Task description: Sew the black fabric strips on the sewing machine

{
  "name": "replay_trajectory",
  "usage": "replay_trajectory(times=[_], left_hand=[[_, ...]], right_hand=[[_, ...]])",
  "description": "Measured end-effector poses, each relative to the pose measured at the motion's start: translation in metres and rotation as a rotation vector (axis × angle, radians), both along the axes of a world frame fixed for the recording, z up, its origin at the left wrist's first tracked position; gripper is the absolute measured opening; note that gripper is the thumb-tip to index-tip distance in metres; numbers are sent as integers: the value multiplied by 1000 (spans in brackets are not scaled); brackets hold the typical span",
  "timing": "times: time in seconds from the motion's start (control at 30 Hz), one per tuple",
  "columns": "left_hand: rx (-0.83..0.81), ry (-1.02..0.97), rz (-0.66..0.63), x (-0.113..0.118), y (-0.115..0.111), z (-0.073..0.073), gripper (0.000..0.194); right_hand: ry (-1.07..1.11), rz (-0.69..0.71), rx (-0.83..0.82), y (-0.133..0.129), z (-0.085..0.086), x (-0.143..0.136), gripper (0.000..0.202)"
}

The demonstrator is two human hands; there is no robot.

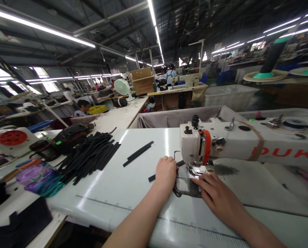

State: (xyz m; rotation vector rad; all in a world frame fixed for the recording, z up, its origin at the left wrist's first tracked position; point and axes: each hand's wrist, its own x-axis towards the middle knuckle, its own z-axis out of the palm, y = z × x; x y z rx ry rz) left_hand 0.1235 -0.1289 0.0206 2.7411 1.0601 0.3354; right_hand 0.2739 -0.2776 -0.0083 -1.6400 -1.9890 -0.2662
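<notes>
My left hand is closed over a narrow black fabric strip on the sewing machine's bed, left of the needle area. One end of the strip shows left of my hand, and a dark piece shows between my fingers and the machine. My right hand rests by the presser foot, its fingertips drawn together over the metal needle plate. What those fingertips hold, if anything, is too small to make out. The white sewing machine stands directly above and behind my right hand.
Two black strips lie on the table left of my hands. Further left is a large pile of black strips, beside a purple and teal pouch. A grey cloth-lined bin stands behind the machine. A ruler scale runs along the front edge.
</notes>
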Motion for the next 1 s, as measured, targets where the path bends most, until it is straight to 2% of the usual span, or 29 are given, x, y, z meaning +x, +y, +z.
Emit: replay_trajectory(times=[0.1, 0.17, 0.37, 0.57, 0.87, 1.0], left_hand=[[-189, -78, 1, -3, -19, 3, 10], [-256, -140, -48, -3, -28, 2, 9], [-116, -151, -203, -5, -29, -1, 11], [-146, -182, -337, -6, -33, -1, 15], [-135, -191, -367, -5, -38, -2, 19], [-147, -196, -367, -2, -38, -7, 17]], right_hand=[[-18, 7, 19, 0, 0, 0, 36], [-36, 32, 39, 1, 0, 0, 38], [-57, 64, 63, 2, 2, 1, 30], [-5, 82, 78, -1, 2, 1, 25], [68, 97, 37, -3, -6, 7, 24], [77, 94, 35, -4, -5, 6, 24]])
